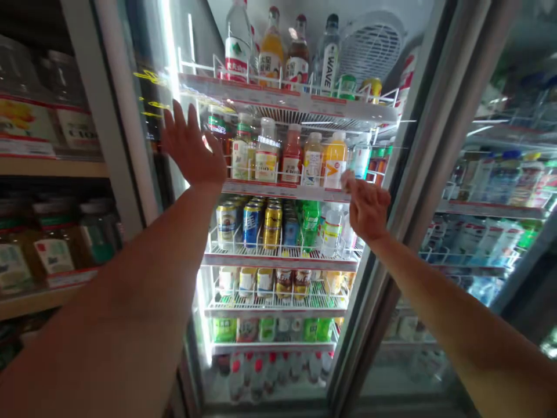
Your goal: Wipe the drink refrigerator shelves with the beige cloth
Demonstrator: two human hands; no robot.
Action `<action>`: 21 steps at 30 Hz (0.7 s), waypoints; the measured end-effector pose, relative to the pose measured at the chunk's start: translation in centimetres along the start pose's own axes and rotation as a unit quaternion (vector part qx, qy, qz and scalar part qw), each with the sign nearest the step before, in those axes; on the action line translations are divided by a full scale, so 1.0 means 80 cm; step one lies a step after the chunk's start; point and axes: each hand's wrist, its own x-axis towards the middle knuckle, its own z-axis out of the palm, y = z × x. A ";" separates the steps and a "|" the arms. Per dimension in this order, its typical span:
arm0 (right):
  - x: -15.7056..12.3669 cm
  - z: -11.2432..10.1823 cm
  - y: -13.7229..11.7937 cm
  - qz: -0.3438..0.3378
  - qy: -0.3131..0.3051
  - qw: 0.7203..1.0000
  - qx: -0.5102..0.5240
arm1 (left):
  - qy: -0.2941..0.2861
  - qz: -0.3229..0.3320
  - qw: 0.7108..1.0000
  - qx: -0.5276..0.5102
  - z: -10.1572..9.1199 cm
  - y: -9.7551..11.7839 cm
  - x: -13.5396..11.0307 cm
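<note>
My left hand (191, 148) is raised with fingers spread, palm toward the open glass door (130, 116) of a drinks cooler, and holds nothing. My right hand (368, 206) reaches into the cooler at the front edge of the second shelf (282, 190), fingers curled, right beside an orange-capped juice bottle (335, 165); whether it grips anything I cannot tell. That shelf carries a row of bottles. Below it stand cans (250, 223) and green bottles (310, 223).
The top shelf (300, 101) holds tall bottles and a fan grille (369, 46) sits behind them. Lower racks hold more bottles and cans. A second cooler with a shut glass door (491, 203) stands to the right. Wooden shelves (47, 168) with jars stand to the left.
</note>
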 end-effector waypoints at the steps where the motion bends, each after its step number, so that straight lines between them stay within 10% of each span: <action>1: 0.013 0.001 0.006 0.060 0.046 0.997 -0.008 | 0.002 0.002 1.000 0.000 0.000 0.000 -0.001; 5: 0.056 0.011 0.000 0.163 0.143 0.976 -0.023 | 0.011 0.004 1.000 0.012 -0.001 0.001 -0.002; 8: 0.057 0.010 -0.026 -0.032 -0.010 0.999 0.003 | 0.010 0.015 1.000 0.015 -0.001 0.000 -0.003; 12: 0.078 0.004 -0.035 -0.222 -0.133 0.965 0.038 | -0.003 0.018 0.999 0.033 -0.003 0.002 -0.003; 18: 0.167 0.025 -0.040 0.087 0.081 0.993 -0.015 | -0.001 0.021 0.999 0.028 -0.005 0.006 -0.005; 21: 0.159 0.038 -0.074 0.033 0.067 0.997 0.012 | -0.009 0.034 0.999 0.028 -0.007 0.005 -0.005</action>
